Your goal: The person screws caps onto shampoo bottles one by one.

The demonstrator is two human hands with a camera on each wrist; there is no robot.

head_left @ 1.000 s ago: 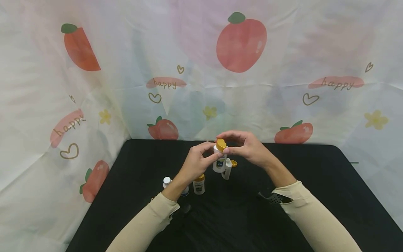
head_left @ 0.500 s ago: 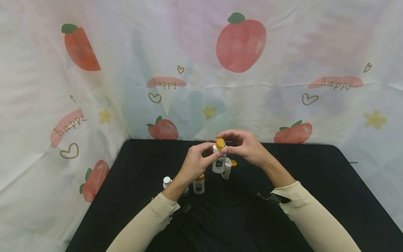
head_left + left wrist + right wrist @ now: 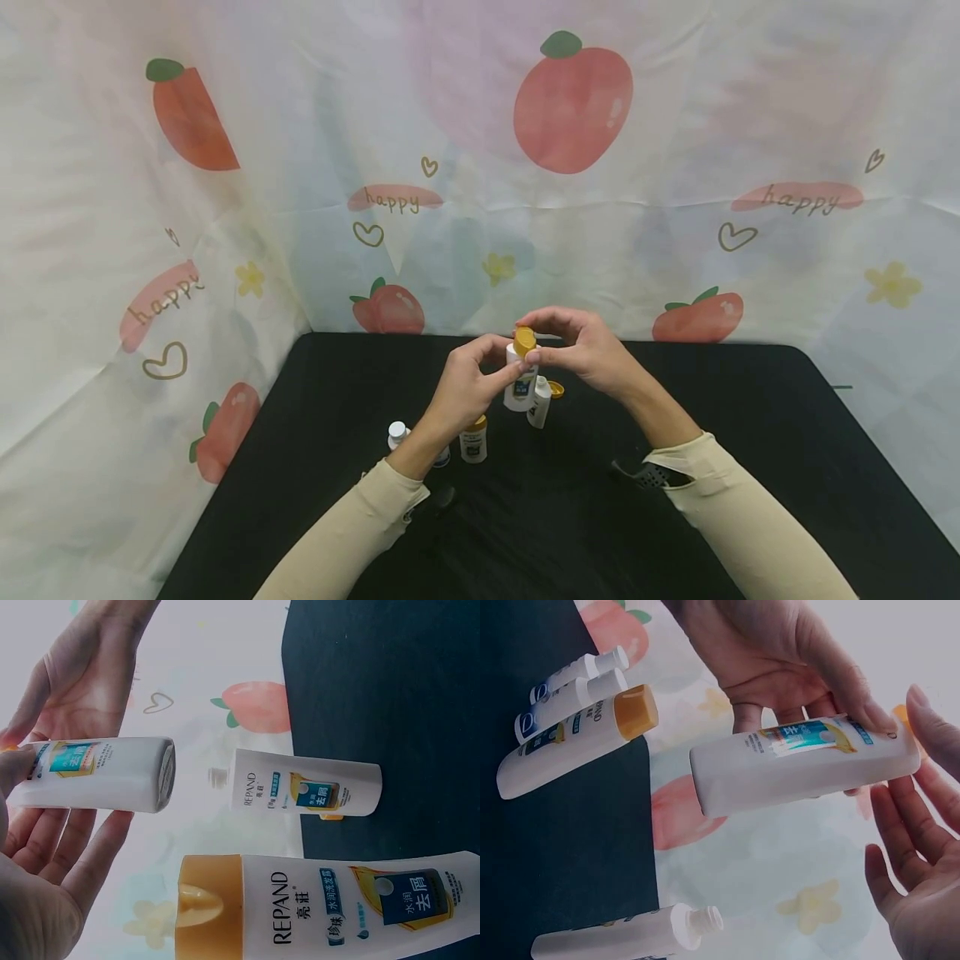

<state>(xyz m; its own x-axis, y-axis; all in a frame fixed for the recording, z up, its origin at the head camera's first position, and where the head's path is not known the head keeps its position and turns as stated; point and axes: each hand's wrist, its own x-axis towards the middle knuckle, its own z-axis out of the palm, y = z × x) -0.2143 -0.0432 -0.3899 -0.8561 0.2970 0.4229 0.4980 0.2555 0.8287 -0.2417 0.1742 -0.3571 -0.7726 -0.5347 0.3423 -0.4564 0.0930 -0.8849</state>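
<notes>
Fabric (image 3: 337, 100) printed with fruit and the word "happy" hangs behind and left of the black table (image 3: 570, 533) — over it, the left hand (image 3: 462, 387) grips a white bottle (image 3: 521, 396), the right hand (image 3: 592, 357) pinching its yellow cap (image 3: 525, 339). Below stand an uncapped bottle (image 3: 538, 406), a yellow-capped bottle (image 3: 473, 445) and two white-capped bottles (image 3: 561, 706).

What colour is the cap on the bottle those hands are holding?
The held bottle has a golden-yellow cap; it shows best in the head view.
</notes>
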